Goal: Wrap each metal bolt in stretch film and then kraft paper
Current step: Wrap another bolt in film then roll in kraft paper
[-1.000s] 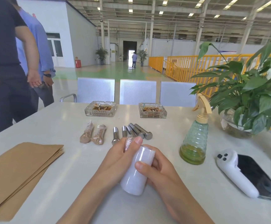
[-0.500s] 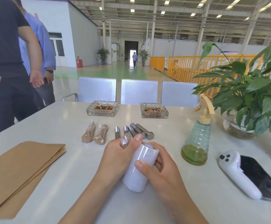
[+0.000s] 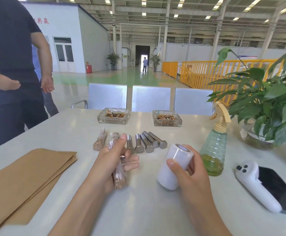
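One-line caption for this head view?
Left hand holds a film-wrapped bolt; right hand grips the stretch film roll.

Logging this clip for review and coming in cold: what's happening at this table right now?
A person seated at a white table is wrapping metal bolts. The left hand grips a bolt wrapped in film, while the right hand holds the roll of stretch film off to the side. Five bare bolts lie in a row ahead, with two wrapped ones to their left. A stack of kraft paper sheets waits at the left. Two bystanders stand at the table's far left.
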